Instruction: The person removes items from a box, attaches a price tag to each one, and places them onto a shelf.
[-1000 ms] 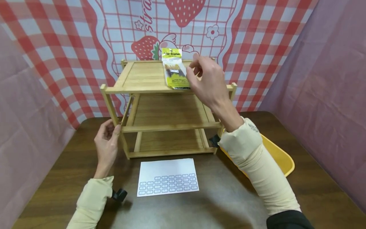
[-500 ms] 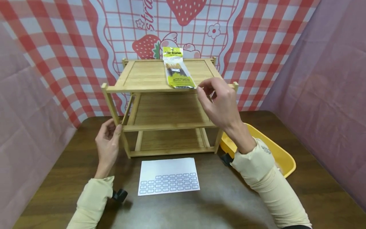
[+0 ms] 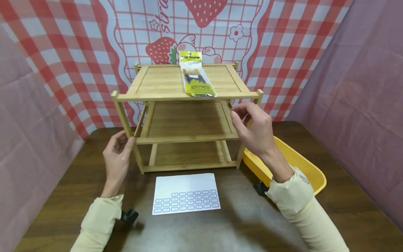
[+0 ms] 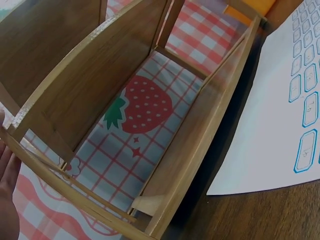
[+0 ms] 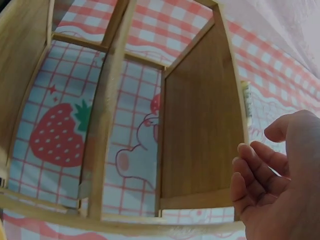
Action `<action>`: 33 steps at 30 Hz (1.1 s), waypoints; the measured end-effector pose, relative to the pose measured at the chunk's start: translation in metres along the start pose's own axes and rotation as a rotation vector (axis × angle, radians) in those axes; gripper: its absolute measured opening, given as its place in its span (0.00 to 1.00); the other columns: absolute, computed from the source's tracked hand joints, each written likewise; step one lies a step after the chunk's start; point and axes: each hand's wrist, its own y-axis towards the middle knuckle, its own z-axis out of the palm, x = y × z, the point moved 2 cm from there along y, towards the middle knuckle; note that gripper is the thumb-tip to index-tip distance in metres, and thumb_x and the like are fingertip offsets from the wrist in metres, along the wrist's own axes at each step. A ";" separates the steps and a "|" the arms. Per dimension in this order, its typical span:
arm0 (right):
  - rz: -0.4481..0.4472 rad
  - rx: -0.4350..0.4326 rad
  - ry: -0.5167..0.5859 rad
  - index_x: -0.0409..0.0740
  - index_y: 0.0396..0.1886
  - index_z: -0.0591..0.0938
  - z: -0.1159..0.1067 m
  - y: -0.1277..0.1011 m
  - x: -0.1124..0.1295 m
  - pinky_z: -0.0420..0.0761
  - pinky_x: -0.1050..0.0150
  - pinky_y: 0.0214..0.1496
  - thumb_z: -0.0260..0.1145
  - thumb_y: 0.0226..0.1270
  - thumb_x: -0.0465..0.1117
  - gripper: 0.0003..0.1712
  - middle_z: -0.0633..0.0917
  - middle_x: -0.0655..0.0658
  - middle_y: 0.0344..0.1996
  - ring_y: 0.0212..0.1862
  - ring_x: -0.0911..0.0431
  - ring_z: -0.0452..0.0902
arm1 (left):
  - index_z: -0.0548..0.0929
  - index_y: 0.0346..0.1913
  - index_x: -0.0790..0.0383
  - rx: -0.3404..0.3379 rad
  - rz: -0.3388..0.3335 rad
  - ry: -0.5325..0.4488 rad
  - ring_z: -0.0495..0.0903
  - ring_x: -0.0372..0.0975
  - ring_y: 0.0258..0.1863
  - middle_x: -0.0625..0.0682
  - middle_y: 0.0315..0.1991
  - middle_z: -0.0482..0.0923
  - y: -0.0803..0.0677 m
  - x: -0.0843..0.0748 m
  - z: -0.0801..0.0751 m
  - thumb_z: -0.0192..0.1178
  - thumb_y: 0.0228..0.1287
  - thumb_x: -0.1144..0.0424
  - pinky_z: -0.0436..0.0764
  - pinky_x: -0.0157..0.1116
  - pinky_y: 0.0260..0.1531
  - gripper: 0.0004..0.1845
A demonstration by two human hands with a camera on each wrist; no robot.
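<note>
A three-tier wooden shelf [image 3: 157, 82] stands on the dark table. A yellow packet of brushes [image 3: 196, 77] lies on its top tier, right of the middle. My left hand [image 3: 121, 141] rests against the shelf's left front post, fingers fairly straight; the left wrist view shows its flat palm [image 4: 7, 185] beside the shelf [image 4: 100, 85]. My right hand [image 3: 240, 113] hovers empty at the shelf's right front corner, just below the top tier. The right wrist view shows that hand [image 5: 255, 165] loosely curled and holding nothing, close to the shelf [image 5: 200, 115].
A white sheet of blue-outlined labels [image 3: 185, 194] lies flat in front of the shelf. A yellow tray [image 3: 310, 171] sits on the table right of the shelf, behind my right forearm. Strawberry-print and pink cloth walls close in the table.
My right hand let go of the packet and came down and to the right, from the top tier to the right front corner. The packet stays on top. The left hand has not moved.
</note>
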 end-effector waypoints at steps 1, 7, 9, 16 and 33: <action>0.004 -0.001 0.001 0.29 0.42 0.83 -0.001 -0.002 -0.002 0.75 0.70 0.36 0.68 0.69 0.29 0.06 0.84 0.37 0.34 0.34 0.52 0.77 | 0.81 0.56 0.77 -0.001 -0.005 0.002 0.82 0.38 0.43 0.50 0.44 0.84 0.000 0.000 0.000 0.62 0.69 0.78 0.81 0.30 0.50 0.15; 0.075 -0.006 0.013 0.29 0.42 0.83 -0.010 -0.015 -0.013 0.74 0.72 0.35 0.68 0.68 0.28 0.06 0.84 0.38 0.33 0.33 0.55 0.75 | 0.82 0.55 0.75 -0.011 -0.004 -0.008 0.83 0.41 0.46 0.48 0.45 0.85 -0.001 -0.002 -0.003 0.63 0.69 0.77 0.80 0.31 0.52 0.14; 0.104 -0.007 0.022 0.30 0.42 0.83 -0.013 -0.020 -0.016 0.74 0.74 0.36 0.68 0.69 0.28 0.05 0.85 0.39 0.33 0.33 0.57 0.74 | 0.82 0.54 0.77 -0.018 0.010 -0.048 0.83 0.41 0.46 0.49 0.45 0.86 -0.003 -0.002 -0.004 0.64 0.68 0.78 0.81 0.31 0.52 0.14; 0.170 -0.002 0.023 0.30 0.41 0.84 -0.022 -0.035 -0.026 0.75 0.75 0.37 0.67 0.70 0.27 0.03 0.86 0.40 0.32 0.32 0.60 0.74 | 0.81 0.47 0.83 -0.073 0.131 -0.205 0.84 0.40 0.41 0.56 0.40 0.85 -0.013 -0.002 -0.005 0.66 0.61 0.83 0.83 0.30 0.45 0.12; 0.312 0.030 -0.027 0.30 0.43 0.83 -0.043 -0.070 -0.056 0.73 0.77 0.38 0.66 0.71 0.27 0.04 0.85 0.41 0.34 0.34 0.66 0.74 | 0.81 0.43 0.83 0.186 0.280 -0.105 0.83 0.39 0.40 0.66 0.39 0.82 -0.040 -0.008 0.026 0.63 0.55 0.90 0.82 0.29 0.42 0.12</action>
